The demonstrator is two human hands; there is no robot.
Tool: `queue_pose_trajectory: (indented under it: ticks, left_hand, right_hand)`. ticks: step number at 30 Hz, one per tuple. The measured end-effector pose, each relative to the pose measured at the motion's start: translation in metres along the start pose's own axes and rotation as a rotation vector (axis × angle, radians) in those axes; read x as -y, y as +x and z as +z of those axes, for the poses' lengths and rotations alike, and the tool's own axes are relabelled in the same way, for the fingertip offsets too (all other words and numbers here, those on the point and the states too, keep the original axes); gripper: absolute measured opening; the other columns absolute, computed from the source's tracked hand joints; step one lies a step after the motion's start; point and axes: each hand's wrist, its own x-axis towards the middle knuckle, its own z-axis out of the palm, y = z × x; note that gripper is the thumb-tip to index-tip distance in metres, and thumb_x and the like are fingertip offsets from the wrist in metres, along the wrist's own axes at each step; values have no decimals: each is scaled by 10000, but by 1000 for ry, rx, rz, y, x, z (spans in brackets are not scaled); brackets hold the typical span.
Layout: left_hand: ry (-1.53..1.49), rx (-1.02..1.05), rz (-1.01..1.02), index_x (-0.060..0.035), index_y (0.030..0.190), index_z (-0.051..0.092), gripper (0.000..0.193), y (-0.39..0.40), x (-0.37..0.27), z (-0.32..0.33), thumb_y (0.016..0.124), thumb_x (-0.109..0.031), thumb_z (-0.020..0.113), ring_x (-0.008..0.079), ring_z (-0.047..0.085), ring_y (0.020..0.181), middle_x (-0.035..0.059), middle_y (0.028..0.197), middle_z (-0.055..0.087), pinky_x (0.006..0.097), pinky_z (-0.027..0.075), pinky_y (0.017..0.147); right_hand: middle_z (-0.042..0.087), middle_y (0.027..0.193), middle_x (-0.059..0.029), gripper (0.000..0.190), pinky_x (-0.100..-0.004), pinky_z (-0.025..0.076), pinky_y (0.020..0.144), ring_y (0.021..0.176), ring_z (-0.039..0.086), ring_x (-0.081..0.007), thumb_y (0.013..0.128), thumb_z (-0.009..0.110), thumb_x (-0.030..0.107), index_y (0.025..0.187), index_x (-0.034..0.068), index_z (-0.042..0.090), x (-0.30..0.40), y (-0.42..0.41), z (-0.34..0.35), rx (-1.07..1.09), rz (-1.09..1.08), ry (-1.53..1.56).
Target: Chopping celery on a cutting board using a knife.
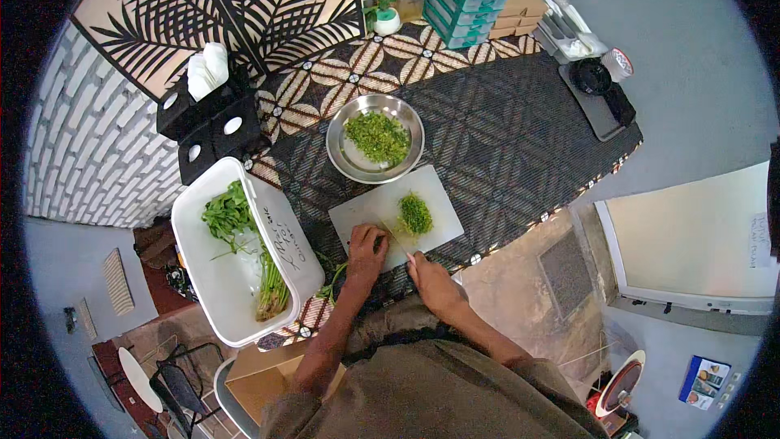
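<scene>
My left hand [367,250] rests with curled fingers on the lower left of a white cutting board [448,213], closed over long green herbs [332,277] whose ends trail past the wrist. What lies under the fingers is hidden. In my right hand [436,283] is the handle of a knife [399,242]; its blade lies across the board, close to my left fingertips. Just right of the blade sits a heap of finely chopped herbs [415,214]. Beyond the board, a round steel bowl [356,160] contains more chopped greens [379,136].
At left stands a white plastic tub [283,225] bearing handwriting, with leafy herbs [230,210] and rooted stems [272,292] inside. Behind it is a black holder [225,116]. Teal drawers [466,6] and a potted cactus [384,3] line the back; a dark tray [594,110] lies at right.
</scene>
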Motion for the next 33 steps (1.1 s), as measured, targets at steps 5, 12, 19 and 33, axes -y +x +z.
queue_pose_trajectory:
  ticks: [5, 12, 19, 33]
  left_hand:
    - [27, 30, 29, -13, 893, 601, 166, -6, 8, 4, 763, 11, 701, 330, 539, 926, 131, 955, 553, 437, 467, 825]
    - [6, 6, -11, -12, 881, 587, 165, -2, 5, 3, 769, -10, 709, 328, 531, 945, 128, 955, 545, 437, 463, 829]
    - [43, -5, 3, -32, 869, 599, 146, 0, 3, 3, 775, -31, 711, 325, 540, 940, 116, 956, 567, 437, 458, 824]
    - [158, -22, -35, -72, 845, 652, 117, 2, 7, 12, 782, -135, 728, 292, 572, 908, 73, 888, 618, 431, 431, 827]
  right_hand:
    - [619, 765, -319, 268, -602, 471, 673, 752, 616, -510, 1003, 469, 251, 1063, -5, 520, -23, -14, 6, 50, 113, -93]
    - [629, 755, -302, 262, -602, 484, 668, 736, 621, -504, 993, 482, 250, 1047, -3, 522, -3, -20, -9, 109, 123, -103]
    - [612, 763, -314, 249, -601, 459, 657, 746, 605, -511, 999, 482, 233, 1043, -10, 510, -5, 0, 4, 37, 51, -67]
    - [606, 736, -305, 231, -572, 468, 619, 711, 605, -496, 976, 529, 194, 1015, -32, 511, -30, -14, 5, -32, 29, -7]
